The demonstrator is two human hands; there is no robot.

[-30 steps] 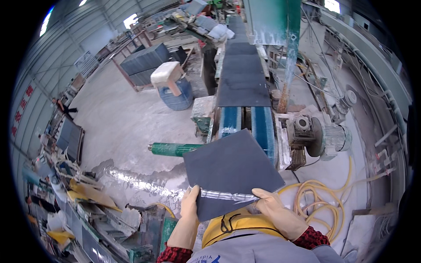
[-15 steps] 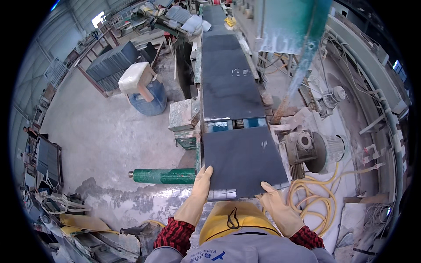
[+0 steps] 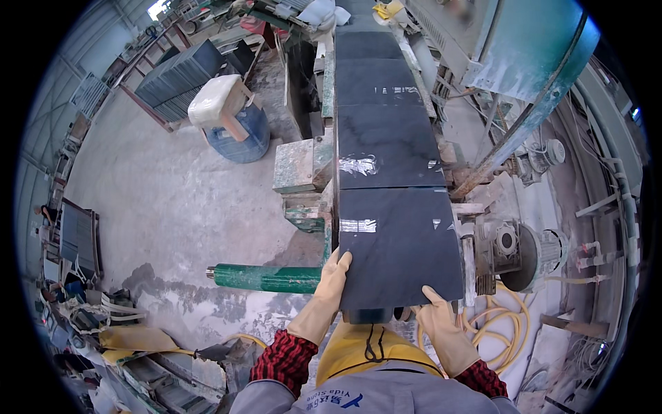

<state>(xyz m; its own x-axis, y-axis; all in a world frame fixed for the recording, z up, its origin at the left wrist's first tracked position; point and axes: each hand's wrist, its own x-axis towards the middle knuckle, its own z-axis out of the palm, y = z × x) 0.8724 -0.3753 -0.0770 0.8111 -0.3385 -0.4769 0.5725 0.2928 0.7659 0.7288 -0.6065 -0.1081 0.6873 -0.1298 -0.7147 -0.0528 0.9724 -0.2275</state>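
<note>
A dark grey stone slab (image 3: 400, 255) lies flat at the near end of a conveyor line, its far edge meeting the slab (image 3: 389, 148) beyond. My left hand (image 3: 329, 283), in a cream rubber glove, grips the near slab's left edge close to its front corner. On the front edge, toward the right, my right hand (image 3: 441, 328) in a matching glove has its thumb at the top edge; its fingers are mostly hidden below. Light glints off the smooth, wet-looking surface. Below the front edge, part of a dark roller (image 3: 365, 315) shows above my yellow apron (image 3: 376, 352).
A green roller (image 3: 265, 278) sticks out to the left of the line. A motor (image 3: 534, 250) and coiled yellow hose (image 3: 507, 331) are at right. Farther left stand a blue barrel (image 3: 238, 134) and stacked slabs (image 3: 183, 79). Scrap (image 3: 165, 386) lies at lower left.
The gap between the near slab and the one beyond has closed; the blue parts seen in it are covered. Both hands stay at the near slab's edges. The view has shifted.
</note>
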